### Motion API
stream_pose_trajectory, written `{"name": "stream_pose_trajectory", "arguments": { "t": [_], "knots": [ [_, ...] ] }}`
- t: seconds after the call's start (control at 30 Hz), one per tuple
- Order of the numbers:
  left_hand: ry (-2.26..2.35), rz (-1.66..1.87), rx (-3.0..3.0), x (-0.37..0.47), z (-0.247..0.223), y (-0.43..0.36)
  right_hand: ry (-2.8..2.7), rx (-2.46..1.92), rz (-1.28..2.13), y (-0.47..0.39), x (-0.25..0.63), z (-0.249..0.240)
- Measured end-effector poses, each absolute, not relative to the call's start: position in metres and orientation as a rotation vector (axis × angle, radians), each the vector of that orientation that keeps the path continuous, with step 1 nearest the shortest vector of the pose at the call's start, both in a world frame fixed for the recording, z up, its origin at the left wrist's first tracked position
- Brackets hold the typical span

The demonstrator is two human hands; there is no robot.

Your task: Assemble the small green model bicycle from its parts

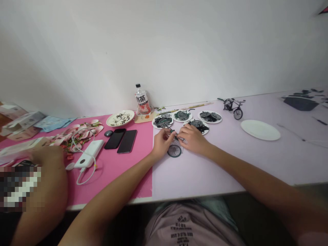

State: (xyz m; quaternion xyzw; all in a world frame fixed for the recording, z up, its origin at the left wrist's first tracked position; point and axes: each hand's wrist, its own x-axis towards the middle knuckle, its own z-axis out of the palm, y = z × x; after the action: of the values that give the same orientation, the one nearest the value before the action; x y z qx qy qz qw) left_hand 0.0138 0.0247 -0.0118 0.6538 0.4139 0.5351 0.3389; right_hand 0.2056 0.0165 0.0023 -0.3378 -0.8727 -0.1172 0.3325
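Observation:
My left hand and my right hand meet above the pale lilac table cover, both pinching dark parts of a partly built model bicycle. Its spoked wheel shows just below my fingers, close to the tabletop. Fingers hide the rest of the frame, so which part each hand grips is hard to make out. Close behind my hands stand small plates of dark model parts, with wheels on one plate, green parts on another plate, and black pieces on a plate partly behind my right hand.
A model bicycle stands at the back right, near a white oval plate. Leftward on the pink cover lie two phones, a white power bank with a cable, and pink petals. A drink bottle stands by the wall. Another person's arm rests at far left.

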Motion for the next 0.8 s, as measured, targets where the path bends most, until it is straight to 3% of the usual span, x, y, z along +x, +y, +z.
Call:
{"name": "stream_pose_trajectory", "arguments": {
  "t": [0.8],
  "knots": [
    [1.107,1.379,1.716,0.0135,-0.0106,0.0237,-2.290,-0.824,-0.231,0.0160,0.2031,0.0027]
  ]
}}
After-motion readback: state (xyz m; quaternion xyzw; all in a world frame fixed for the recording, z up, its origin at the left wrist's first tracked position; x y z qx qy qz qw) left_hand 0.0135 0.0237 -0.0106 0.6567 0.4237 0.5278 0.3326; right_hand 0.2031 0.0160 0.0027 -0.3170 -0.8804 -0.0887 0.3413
